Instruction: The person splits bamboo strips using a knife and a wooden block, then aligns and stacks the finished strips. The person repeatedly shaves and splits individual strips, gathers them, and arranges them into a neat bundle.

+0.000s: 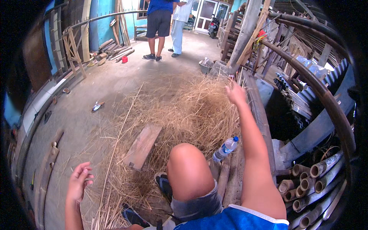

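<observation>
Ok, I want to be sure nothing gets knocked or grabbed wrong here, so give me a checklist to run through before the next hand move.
1. Right hand free: ok, fingers spread over the far edge of the straw, gripping nothing visible.
2. Left hand free: ok, open, raised beside the straw's near edge.
3. Bottle safe: cannot tell, it lies close by the right forearm and knee; cap looks on.
4. Plank reachable: ok, it lies bare on the straw, ahead of the knee.
5. Other people clear: ok, two stand far off by the door.
6. Bamboo poles steady: cannot tell, stacked at the right.
</observation>
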Available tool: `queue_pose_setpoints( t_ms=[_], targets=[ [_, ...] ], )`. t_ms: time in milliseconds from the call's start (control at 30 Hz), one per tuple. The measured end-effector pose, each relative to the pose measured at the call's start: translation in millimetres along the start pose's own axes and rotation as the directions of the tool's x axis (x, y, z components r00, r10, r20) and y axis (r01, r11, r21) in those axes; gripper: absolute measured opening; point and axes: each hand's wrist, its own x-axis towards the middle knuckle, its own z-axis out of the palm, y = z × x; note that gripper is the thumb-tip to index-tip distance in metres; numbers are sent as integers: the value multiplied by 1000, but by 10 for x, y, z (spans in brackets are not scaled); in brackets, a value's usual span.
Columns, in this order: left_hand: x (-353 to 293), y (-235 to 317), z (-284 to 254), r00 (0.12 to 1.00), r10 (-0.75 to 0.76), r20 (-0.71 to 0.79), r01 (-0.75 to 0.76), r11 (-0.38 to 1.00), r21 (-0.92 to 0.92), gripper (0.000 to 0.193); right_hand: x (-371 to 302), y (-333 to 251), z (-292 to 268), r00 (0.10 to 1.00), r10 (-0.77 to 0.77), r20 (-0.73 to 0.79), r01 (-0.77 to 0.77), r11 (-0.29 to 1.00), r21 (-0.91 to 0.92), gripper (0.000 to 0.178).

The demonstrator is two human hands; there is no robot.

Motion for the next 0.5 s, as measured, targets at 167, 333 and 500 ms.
queue_pose_setpoints(
  t_ms=[167, 333, 500],
  targets=[
    [-209, 456, 358, 977, 141, 159, -171, 965, 197, 45, -1108, -1279, -49, 669, -421, 613, 217, 899, 380, 50],
    [-581, 1093, 744, 841, 406, 356, -500, 835, 228, 46, -1445, -2024, -520, 550, -640, 537, 391, 765, 512, 50],
    [-954, 1472, 1132, 622, 644, 445, -693, 717, -71, 37, -1312, -2661, -1219, 463, -835, 297, 566, 537, 626, 43]
  ],
)
